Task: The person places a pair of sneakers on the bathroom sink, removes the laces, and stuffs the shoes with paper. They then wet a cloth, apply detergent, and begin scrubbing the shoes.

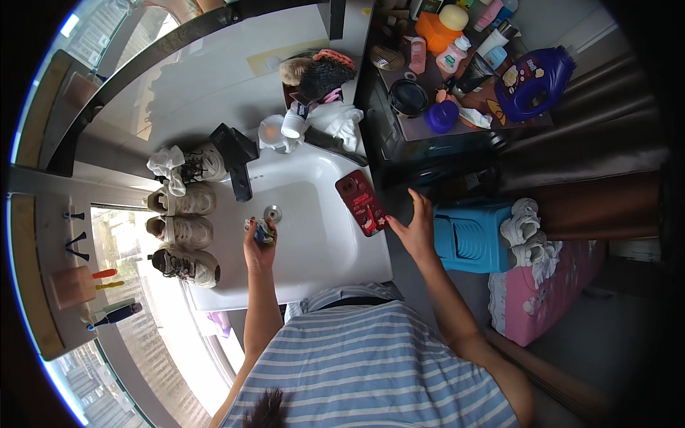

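Above the white washbasin (pixel 305 251), my left hand (pixel 260 251) grips a small crumpled piece (pixel 262 232) with white, blue and greenish parts. Its exact kind is unclear. The round metal drain (pixel 273 213) shows just beyond my fingertips. A smartphone in a dark red printed case (pixel 360 203) lies back up along the basin's right rim, its camera end away from me. Beside its near corner is my right hand (pixel 415 224), fingers spread and nothing in the palm. The thumb tip meets the phone's edge in the picture; whether it touches is unclear.
Sneakers (pixel 187 234) line the basin's left side. A black faucet (pixel 235 158) stands at the back, near a white bottle (pixel 294 120) and a comb (pixel 329 142). Bottles, including a purple detergent jug (pixel 535 83), crowd a shelf. A blue plastic stool (pixel 471 238) stands right.
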`<action>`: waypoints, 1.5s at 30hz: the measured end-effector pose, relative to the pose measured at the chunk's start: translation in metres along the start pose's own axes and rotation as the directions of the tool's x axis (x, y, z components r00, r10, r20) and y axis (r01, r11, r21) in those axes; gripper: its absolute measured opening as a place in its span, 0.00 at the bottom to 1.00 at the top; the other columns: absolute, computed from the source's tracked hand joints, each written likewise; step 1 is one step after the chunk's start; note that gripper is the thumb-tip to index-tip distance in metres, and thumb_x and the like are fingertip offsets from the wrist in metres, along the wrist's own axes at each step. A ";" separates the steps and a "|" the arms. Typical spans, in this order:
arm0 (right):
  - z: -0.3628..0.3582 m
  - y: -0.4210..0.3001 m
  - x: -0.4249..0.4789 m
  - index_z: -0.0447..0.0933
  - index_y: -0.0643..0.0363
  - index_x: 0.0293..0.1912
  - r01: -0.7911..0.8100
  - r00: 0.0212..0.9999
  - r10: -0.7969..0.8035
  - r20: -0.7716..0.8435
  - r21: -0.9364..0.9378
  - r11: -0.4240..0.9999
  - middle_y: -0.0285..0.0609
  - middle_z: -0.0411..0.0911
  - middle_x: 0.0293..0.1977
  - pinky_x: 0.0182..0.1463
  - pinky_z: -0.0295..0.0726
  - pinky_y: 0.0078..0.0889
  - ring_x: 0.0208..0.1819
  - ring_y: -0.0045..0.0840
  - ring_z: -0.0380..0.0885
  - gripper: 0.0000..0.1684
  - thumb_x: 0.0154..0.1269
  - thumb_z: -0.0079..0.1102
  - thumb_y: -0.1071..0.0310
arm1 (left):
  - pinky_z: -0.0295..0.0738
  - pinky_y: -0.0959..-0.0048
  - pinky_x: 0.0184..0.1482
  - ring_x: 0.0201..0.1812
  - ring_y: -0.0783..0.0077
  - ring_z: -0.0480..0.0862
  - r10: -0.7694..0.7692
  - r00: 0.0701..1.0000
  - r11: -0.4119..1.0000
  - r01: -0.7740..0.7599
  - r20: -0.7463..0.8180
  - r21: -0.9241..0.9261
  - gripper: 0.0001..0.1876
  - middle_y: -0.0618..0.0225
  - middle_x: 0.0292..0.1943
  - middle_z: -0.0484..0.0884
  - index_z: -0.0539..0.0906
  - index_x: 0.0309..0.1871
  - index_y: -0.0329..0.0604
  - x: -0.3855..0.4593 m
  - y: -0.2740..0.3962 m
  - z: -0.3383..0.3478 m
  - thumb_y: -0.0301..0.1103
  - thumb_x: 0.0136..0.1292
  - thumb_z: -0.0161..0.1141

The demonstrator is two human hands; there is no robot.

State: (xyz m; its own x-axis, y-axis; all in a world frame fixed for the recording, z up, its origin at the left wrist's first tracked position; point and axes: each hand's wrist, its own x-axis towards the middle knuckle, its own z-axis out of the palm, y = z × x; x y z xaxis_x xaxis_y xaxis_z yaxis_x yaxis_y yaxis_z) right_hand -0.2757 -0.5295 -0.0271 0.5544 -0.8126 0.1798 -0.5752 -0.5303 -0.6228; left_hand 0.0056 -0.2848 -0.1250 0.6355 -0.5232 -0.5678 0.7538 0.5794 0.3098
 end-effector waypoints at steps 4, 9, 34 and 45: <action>0.058 -0.045 -0.017 0.55 0.52 0.69 -0.025 0.993 0.045 0.106 -0.181 0.983 0.63 0.57 0.65 0.65 0.65 0.50 0.64 0.53 0.61 0.56 0.44 0.77 0.57 | 0.81 0.62 0.48 0.49 0.55 0.80 -0.031 0.999 0.999 0.031 0.008 0.028 0.11 0.55 0.45 0.78 0.75 0.48 0.41 -0.004 0.014 -0.001 0.31 0.64 0.61; 0.078 -0.048 -0.017 0.56 0.54 0.69 -0.102 0.985 0.134 0.110 -0.262 0.960 0.59 0.63 0.59 0.60 0.70 0.48 0.58 0.50 0.68 0.55 0.43 0.76 0.61 | 0.80 0.63 0.48 0.48 0.55 0.80 -0.036 0.999 0.998 0.034 0.026 0.051 0.11 0.56 0.45 0.78 0.76 0.47 0.41 -0.006 0.022 -0.008 0.30 0.63 0.62; -0.185 0.034 0.126 0.68 0.60 0.60 -0.303 0.848 0.182 -0.498 -0.175 0.937 0.54 0.76 0.49 0.54 0.76 0.40 0.52 0.43 0.77 0.41 0.45 0.71 0.61 | 0.80 0.63 0.48 0.48 0.56 0.80 -0.024 1.000 0.998 0.022 0.019 0.056 0.11 0.57 0.46 0.79 0.77 0.47 0.41 -0.001 -0.015 -0.001 0.31 0.62 0.62; -0.158 0.054 0.192 0.68 0.64 0.59 -0.331 0.883 0.215 -0.418 -0.228 0.916 0.58 0.78 0.48 0.56 0.76 0.41 0.51 0.48 0.77 0.42 0.46 0.73 0.57 | 0.80 0.64 0.49 0.47 0.56 0.81 0.052 0.999 0.997 -0.052 -0.012 0.063 0.11 0.54 0.46 0.80 0.78 0.46 0.43 -0.018 -0.031 0.016 0.34 0.62 0.62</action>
State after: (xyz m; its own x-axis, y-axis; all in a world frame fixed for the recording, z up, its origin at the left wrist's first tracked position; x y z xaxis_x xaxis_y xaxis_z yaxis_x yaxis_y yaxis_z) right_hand -0.2955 -0.7523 0.0946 0.1146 -0.9324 0.3428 -0.8476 -0.2718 -0.4558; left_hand -0.0261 -0.3035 -0.1118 0.6721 -0.4847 -0.5598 0.7292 0.5648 0.3864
